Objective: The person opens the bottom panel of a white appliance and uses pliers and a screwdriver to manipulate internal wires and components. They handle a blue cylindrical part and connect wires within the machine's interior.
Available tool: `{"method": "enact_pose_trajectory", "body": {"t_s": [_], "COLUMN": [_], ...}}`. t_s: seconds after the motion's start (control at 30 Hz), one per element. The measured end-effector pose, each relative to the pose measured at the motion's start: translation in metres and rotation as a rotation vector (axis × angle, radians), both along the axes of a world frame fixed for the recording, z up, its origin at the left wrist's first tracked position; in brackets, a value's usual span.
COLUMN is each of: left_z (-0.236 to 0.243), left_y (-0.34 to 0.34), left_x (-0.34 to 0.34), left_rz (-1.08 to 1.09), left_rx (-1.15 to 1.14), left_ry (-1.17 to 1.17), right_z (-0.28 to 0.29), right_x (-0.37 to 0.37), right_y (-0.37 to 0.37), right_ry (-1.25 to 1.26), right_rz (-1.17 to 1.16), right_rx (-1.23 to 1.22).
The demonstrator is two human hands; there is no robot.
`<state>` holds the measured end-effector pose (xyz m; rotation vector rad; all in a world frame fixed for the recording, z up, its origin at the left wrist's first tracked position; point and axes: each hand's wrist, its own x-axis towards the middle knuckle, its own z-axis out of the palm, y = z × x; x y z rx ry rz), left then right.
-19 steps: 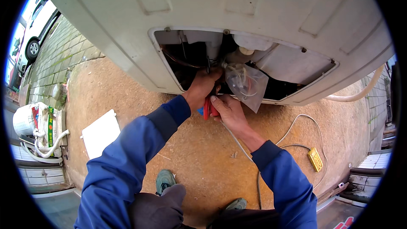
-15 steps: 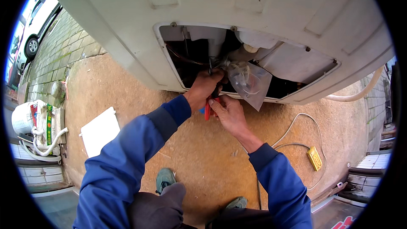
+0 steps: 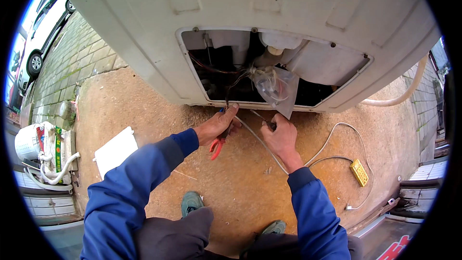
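The lower panel of a white machine casing (image 3: 144,62) has an opening (image 3: 219,97) with wires inside. Below its lower edge, my left hand (image 3: 217,127) is closed around red-handled pliers (image 3: 216,148); their jaws are mostly hidden. Dark wires (image 3: 228,94) hang out of the opening to my left fingertips, which seem to pinch them. My right hand (image 3: 281,137), a little to the right, grips a screwdriver (image 3: 262,117) by its dark handle, thin metal shaft pointing up-left. A thin pale cable (image 3: 260,139) runs from near my left fingers down past my right wrist.
A clear plastic bag (image 3: 279,89) wrapped round wiring hangs from the opening. On the concrete lie a white panel (image 3: 116,151) at left and a yellow power strip (image 3: 359,172) with cable at right. A bucket (image 3: 28,142) and white hoses stand far left; a pale hose (image 3: 397,100) leaves the casing.
My hands have moved apart and down out of the opening. The pliers, earlier at my right hand, are now in my left, and my right holds the screwdriver.
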<state>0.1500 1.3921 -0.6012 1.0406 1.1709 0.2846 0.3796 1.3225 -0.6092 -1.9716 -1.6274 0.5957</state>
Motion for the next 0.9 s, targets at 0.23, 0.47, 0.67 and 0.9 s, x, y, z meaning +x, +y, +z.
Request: {"method": "enact_pose_trajectory", "body": {"t_s": [0.23,0.47,0.67,0.9], "left_z": [0.050,0.076,0.046,0.012], "left_y": [0.061,0.048,0.069,0.047], "left_x": [0.029,0.067,0.062,0.053], "left_rz": [-0.085,-0.127,-0.107,0.285], "left_rx": [0.861,0.846,1.199,0.320], "left_ry": [0.442,0.659,0.479,-0.799], "right_z": [0.011,0.020,0.022,0.039], "right_x": [0.007,0.000,-0.033,-0.048], "right_y": [0.028,0.036,0.028,0.034], "right_ry": [0.371,0.347,0.009,-0.084], "right_rz": [-0.231,-0.091,0.099,0.180], "right_rx": [0.323,0.528,0.751,0.828]}}
